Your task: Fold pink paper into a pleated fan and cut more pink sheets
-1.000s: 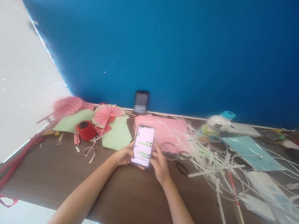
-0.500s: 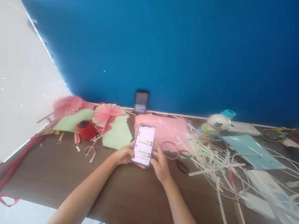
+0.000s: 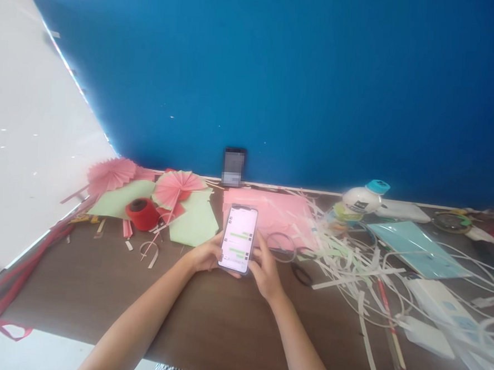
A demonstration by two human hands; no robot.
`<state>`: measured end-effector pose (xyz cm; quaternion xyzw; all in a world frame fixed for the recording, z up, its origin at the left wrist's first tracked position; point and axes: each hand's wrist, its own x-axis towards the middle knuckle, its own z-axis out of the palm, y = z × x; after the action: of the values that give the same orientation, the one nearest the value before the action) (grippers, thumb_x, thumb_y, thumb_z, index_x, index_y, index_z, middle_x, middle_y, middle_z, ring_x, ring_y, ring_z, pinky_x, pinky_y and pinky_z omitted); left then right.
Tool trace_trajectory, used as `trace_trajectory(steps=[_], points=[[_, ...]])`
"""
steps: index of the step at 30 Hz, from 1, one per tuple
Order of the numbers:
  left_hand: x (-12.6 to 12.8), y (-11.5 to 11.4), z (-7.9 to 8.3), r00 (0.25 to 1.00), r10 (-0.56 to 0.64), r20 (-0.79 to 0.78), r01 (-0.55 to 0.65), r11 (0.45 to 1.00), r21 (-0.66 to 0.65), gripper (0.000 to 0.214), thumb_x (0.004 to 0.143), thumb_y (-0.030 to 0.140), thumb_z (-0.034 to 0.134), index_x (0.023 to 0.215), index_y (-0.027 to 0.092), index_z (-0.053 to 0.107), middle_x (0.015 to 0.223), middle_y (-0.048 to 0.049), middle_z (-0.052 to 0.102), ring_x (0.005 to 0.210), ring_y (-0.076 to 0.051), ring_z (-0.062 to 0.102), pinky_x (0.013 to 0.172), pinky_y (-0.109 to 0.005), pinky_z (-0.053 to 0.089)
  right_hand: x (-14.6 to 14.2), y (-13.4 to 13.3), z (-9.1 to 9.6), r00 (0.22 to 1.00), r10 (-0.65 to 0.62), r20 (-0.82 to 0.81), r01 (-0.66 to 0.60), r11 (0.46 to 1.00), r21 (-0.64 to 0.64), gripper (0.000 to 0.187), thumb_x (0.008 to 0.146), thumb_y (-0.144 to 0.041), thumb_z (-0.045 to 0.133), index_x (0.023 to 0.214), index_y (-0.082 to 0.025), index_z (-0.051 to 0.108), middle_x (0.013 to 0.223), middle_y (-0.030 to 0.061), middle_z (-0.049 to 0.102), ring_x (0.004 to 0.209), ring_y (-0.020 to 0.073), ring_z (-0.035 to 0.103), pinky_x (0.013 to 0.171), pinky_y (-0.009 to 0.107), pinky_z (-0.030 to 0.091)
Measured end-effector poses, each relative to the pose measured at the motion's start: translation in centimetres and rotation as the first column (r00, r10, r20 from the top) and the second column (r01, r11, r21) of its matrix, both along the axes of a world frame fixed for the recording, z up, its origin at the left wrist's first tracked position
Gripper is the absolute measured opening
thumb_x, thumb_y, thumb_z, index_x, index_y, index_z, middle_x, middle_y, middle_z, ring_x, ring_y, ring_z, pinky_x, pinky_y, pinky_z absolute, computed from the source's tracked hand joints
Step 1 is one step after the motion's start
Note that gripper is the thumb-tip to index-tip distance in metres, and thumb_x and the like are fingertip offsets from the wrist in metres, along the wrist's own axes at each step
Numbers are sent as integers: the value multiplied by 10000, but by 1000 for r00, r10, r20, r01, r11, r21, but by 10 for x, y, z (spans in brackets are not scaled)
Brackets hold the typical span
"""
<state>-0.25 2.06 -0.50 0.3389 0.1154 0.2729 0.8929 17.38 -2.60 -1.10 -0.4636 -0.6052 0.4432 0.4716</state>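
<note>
From my remote seat I saw the brown table (image 3: 205, 322), with pink paper (image 3: 287, 210) near its back edge. Partly before that paper, toward the front edge, the left hand (image 3: 204, 257) and right hand (image 3: 267, 271) held the phone (image 3: 238, 241), fingers curled along its long sides. I judged it light, stiff and slick (glass, so breakable), best gripped by those sides. It looked slim, its lit, pale pink screen (image 3: 240, 221) showing small green bubbles (image 3: 238, 250).
</note>
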Motion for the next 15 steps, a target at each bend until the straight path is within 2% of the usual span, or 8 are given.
trace_trajectory(steps=[6,15], points=[[0,0,0,1000,-4,7,4,1000,6,950,508,-76,397,1328,358,192,1248,-75,496,1033,-321,540,753,-530,473,0,0,0,1000,3,5,-3,1000,7,746,715,-121,426,1387,-207,112,1005,67,642,891,223,610,749,384,497],[0,1,0,1000,3,20,-2,999,-44,915,499,-63,371,1307,350,257,1208,-62,527,1015,-316,551,737,-544,472,0,0,-1,999,2,39,-2,1000,7,736,744,-135,439,1389,-214,95,1035,76,632,914,227,604,765,396,492]])
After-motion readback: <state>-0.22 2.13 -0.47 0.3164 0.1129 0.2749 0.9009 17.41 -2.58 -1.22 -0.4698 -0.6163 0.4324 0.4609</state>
